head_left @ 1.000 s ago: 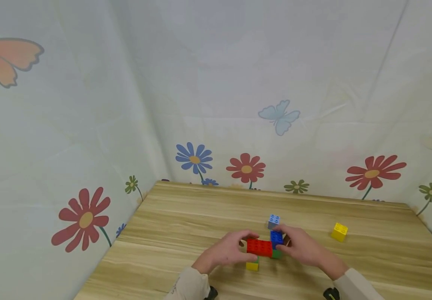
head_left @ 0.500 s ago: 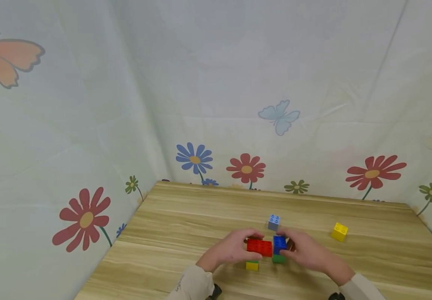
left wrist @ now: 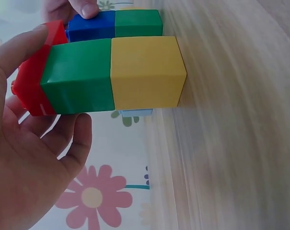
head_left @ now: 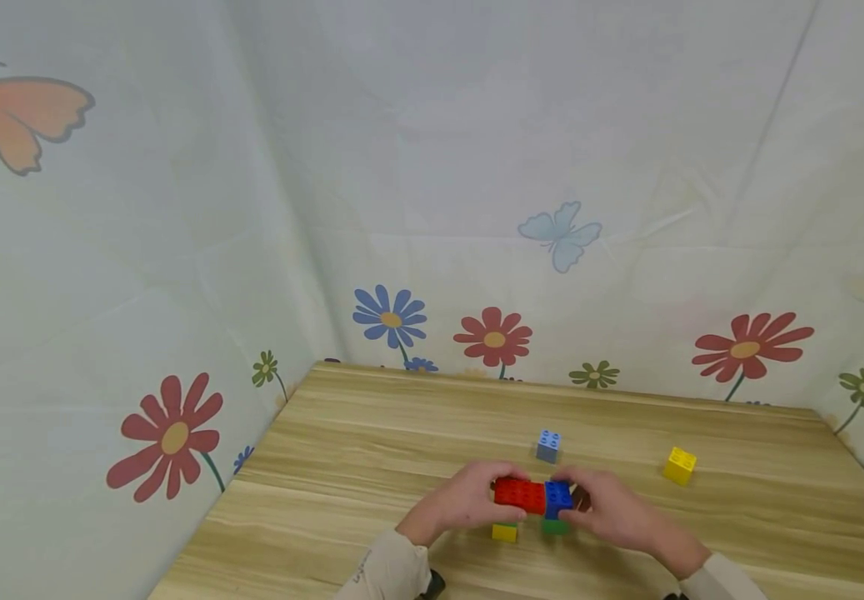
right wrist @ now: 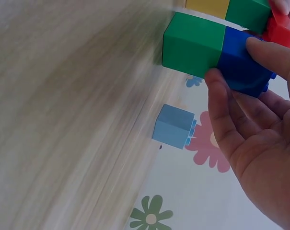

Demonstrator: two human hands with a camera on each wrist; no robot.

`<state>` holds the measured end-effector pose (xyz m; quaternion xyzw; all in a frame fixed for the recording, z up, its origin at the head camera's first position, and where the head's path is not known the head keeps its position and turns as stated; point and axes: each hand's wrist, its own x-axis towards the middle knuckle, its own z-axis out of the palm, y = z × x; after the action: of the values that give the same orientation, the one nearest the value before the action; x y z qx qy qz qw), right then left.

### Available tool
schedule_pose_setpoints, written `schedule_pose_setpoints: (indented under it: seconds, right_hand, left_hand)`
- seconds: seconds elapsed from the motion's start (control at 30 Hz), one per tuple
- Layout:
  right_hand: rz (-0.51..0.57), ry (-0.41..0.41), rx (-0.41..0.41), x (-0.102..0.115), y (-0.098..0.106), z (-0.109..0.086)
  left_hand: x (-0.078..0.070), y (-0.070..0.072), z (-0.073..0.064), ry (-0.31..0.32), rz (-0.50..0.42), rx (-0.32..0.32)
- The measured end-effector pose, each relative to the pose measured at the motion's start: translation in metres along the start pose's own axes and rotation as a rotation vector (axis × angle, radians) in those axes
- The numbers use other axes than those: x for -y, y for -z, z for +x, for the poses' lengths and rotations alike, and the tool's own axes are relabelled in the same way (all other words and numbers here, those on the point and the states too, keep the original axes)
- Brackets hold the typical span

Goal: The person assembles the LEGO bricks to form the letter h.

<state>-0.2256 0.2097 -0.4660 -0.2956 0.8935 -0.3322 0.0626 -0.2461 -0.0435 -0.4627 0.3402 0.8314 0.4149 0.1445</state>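
My left hand (head_left: 469, 498) grips a long red brick (head_left: 519, 495) by its sides, thumb on the near side. Under the red brick's left end, a green brick (left wrist: 77, 76) is stacked on a yellow brick (left wrist: 147, 72). My right hand (head_left: 613, 510) pinches a dark blue brick (head_left: 558, 498) between thumb and fingers. That blue brick sits on top of another green brick (right wrist: 192, 43). In the head view the blue brick stands right at the red brick's right end, their studded tops at about the same height.
Behind the hands, a light blue brick (head_left: 548, 447) stands on the wooden table (head_left: 372, 433). A separate yellow brick (head_left: 680, 466) lies off to the right. A pale cloth printed with flowers and butterflies hangs along the table's back and left.
My right hand has brought the blue and green stack nearer to me, first a little rightward, then back left against the red brick's end. My left hand keeps its grip, nearly still.
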Motion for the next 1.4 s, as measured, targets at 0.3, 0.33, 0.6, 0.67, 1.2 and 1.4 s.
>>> schedule_pose_setpoints:
  seconds: [0.3, 0.33, 0.6, 0.67, 1.2, 1.4]
  right_hand:
    - [0.054, 0.0, 0.014, -0.002, -0.001, 0.001]
    - [0.059, 0.0, 0.015, -0.003, -0.002, 0.001]
    - [0.089, -0.009, 0.019, -0.004, -0.005, 0.0]
    - [0.103, -0.007, 0.02, -0.004, -0.005, 0.0]
    - [0.114, -0.016, 0.034, -0.001, -0.006, 0.0]
    - [0.122, -0.013, 0.035, -0.001, -0.007, 0.001]
  left_hand:
    - [-0.004, -0.002, 0.003, 0.027, 0.041, -0.009]
    - [-0.005, -0.002, 0.004, 0.027, 0.047, -0.008]
    - [-0.008, -0.005, 0.008, 0.012, 0.079, -0.001]
    - [-0.008, -0.006, 0.009, 0.011, 0.074, 0.0]
    - [-0.005, -0.012, 0.009, 0.016, 0.041, -0.038]
    - [-0.003, -0.013, 0.009, 0.018, 0.019, -0.056]
